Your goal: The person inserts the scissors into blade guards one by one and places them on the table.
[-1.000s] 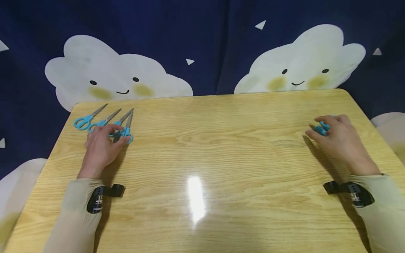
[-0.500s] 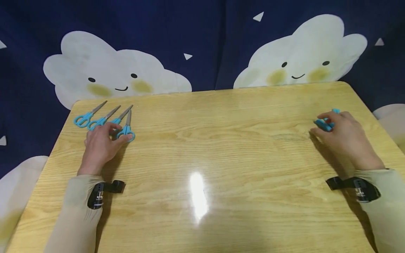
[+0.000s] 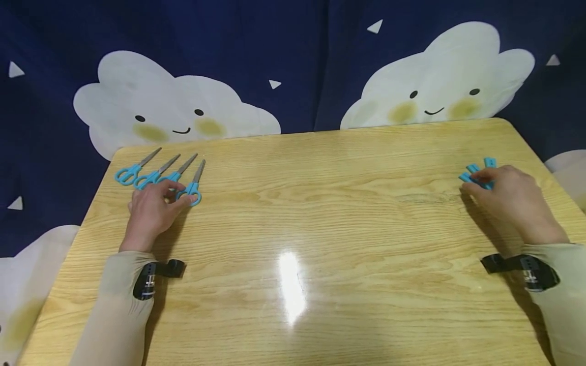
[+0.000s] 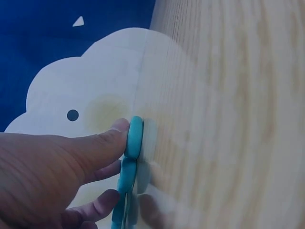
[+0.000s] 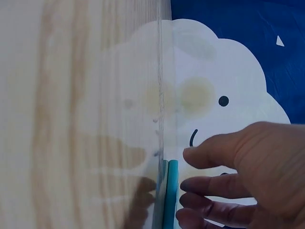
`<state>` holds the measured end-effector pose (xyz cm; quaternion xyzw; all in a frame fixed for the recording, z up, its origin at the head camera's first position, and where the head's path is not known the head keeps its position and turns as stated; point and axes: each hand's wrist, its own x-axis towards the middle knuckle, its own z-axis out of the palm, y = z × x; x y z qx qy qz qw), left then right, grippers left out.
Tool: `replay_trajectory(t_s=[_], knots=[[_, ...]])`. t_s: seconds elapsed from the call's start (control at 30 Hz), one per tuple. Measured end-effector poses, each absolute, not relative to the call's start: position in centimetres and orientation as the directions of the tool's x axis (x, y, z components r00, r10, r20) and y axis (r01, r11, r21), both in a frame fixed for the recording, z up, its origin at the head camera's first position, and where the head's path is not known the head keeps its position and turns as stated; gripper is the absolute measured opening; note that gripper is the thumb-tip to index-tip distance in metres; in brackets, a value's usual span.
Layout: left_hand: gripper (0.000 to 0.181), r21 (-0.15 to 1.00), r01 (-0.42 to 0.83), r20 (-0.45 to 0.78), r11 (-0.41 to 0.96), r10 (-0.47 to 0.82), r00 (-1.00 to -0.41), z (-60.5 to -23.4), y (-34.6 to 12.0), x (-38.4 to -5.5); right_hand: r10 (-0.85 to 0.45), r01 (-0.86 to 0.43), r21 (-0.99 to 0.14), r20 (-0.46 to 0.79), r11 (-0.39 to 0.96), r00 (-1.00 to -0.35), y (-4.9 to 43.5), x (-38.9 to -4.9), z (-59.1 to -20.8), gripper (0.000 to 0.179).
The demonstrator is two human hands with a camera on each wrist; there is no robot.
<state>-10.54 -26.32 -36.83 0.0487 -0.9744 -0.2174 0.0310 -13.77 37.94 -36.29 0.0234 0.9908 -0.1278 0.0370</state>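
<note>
Several scissors with light blue handles [image 3: 127, 175] lie side by side at the table's left, blades pointing away. My left hand [image 3: 150, 209] lies over the handles of those nearest the middle. Its thumb tip touches the handle of the rightmost scissors [image 3: 194, 189], and the other fingers spread along the handles [image 4: 135, 138] in the left wrist view. At the right, my right hand [image 3: 515, 203] is over several flat light-blue bars [image 3: 490, 162], partly hidden beneath it. In the right wrist view, its thumb and fingers reach toward a bar [image 5: 170, 191], with the thumb raised apart from it.
The wooden table [image 3: 320, 213] stretches between the two hands, with a bright light reflection near its front. Behind the back edge hangs a dark blue curtain [image 3: 302, 46] with white clouds. Each wrist wears a black camera mount [image 3: 146, 279].
The rightmost scissors have swung their tip rightward, apart from the neighbouring pair. My right hand has shifted right, and the bars' ends now show separately instead of bunched. The view has shifted slightly.
</note>
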Motion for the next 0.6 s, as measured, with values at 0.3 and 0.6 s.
replay_trajectory(t_s=[0.3,0.6], knots=[[0.046,0.417,-0.070,0.030,0.906,-0.091,-0.995,-36.92,-26.37,-10.57,0.036,0.041,-0.194,-0.033,0.980,-0.999,38.37,-13.56,-36.21,0.046],[0.043,0.433,-0.049,0.031,0.900,-0.069,-0.997,-37.16,-26.31,-10.66,0.061,0.059,-0.241,0.002,0.969,-0.998,38.49,-13.32,-36.24,0.032]])
